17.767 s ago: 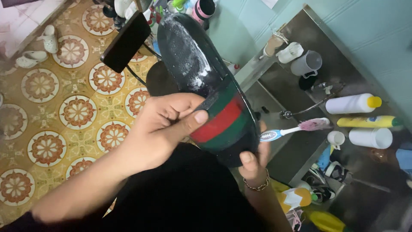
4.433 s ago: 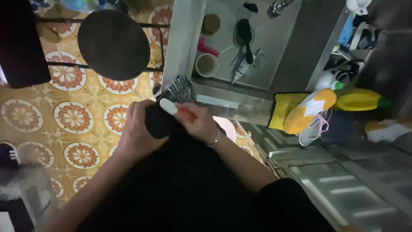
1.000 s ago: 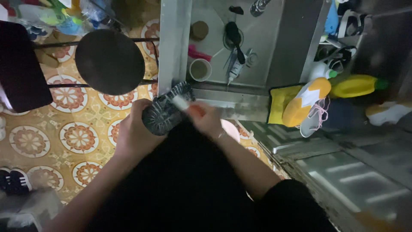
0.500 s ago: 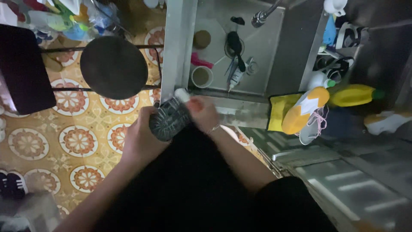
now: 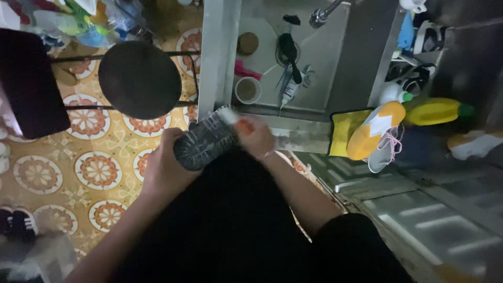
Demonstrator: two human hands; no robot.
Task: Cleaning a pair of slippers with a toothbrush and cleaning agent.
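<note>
My left hand [image 5: 168,169] grips a dark shoe [image 5: 203,141] from below, its ribbed sole turned up toward me. My right hand [image 5: 255,137] is closed around a brush with an orange handle [image 5: 242,126], held against the sole near its far end. The right hand is blurred with motion. Both hands are over my dark-clothed lap, just in front of the metal sink edge [image 5: 215,57].
A steel sink [image 5: 325,57] holds a white cup [image 5: 248,90], a tube, a round lid and a tap [image 5: 324,11]. An orange and white sneaker [image 5: 373,131] and a yellow bottle [image 5: 436,111] lie on the counter. A black round stool [image 5: 139,79] stands on patterned tiles.
The shoe has tilted so more of its sole shows, and my right hand has moved along the sole with the brush. The view has shifted slightly.
</note>
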